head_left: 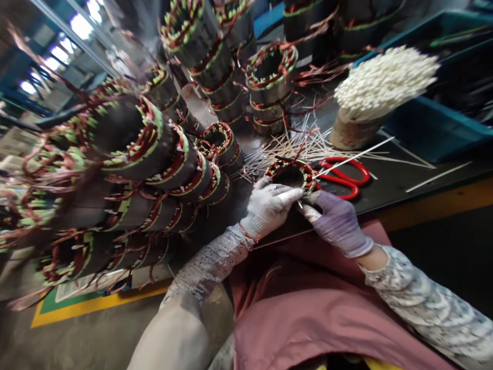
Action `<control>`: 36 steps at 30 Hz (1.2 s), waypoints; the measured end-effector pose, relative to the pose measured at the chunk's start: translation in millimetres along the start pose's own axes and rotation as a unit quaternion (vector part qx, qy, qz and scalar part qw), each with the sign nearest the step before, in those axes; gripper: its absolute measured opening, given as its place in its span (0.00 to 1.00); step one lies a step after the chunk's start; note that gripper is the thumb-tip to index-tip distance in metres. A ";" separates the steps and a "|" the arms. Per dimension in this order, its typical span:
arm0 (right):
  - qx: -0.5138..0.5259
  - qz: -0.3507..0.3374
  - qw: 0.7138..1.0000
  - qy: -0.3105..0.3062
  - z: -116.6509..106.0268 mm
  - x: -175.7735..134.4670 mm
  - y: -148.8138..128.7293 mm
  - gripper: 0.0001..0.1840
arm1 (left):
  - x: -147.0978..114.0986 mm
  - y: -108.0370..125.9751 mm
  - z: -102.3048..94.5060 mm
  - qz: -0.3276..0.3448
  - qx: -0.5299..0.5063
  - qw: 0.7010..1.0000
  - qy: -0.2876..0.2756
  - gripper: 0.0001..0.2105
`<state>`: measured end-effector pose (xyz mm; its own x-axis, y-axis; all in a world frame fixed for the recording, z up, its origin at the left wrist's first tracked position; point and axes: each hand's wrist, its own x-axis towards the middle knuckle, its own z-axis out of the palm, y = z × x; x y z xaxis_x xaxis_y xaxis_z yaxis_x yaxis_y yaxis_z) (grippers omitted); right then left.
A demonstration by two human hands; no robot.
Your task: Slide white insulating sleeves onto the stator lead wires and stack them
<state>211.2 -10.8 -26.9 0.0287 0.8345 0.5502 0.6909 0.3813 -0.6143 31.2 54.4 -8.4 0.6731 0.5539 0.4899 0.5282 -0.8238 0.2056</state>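
Observation:
A small wound motor stator (309, 174) stands on the dark bench in front of me, its ring of red windings facing up. My left hand (269, 205), in a white glove, is closed on its near left side, fingers along the rim. In a purple-and-white glove, my right hand (339, 221) pinches at the near right edge, close to the left fingertips. A small pale tip shows between the hands; what the right fingers hold is hidden. One thin white stick (354, 156) slants up from the stator's right rim. Red-handled scissors (352, 180) lie just right of it.
Stacked stators (134, 164) crowd the left, with more stacks (269, 85) behind. Loose white sticks (285, 149) are scattered beyond the work. A round container (352, 131) packed with white sticks stands at the right, beside a blue bin (442, 126). The bench's front edge runs below my hands.

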 end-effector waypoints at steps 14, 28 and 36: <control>0.064 -0.004 0.998 0.014 -7.8 -0.8 -9.8 0.07 | 2.5 -1.7 0.8 0.005 -0.028 1.000 -0.001 0.12; 0.055 0.014 0.998 0.008 0.1 -3.3 -4.1 0.10 | 0.9 -3.6 2.7 0.025 -0.010 1.000 0.004 0.12; -0.162 -0.161 0.972 0.049 -3.9 15.9 -6.6 0.12 | 3.2 -3.8 -1.9 0.002 -0.026 0.998 -0.050 0.12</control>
<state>210.0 -1.7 -11.9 -0.1688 0.6446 0.7456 0.8664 0.4577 -0.1996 30.4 59.0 -5.9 0.7242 0.5583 0.4046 0.5003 -0.8293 0.2488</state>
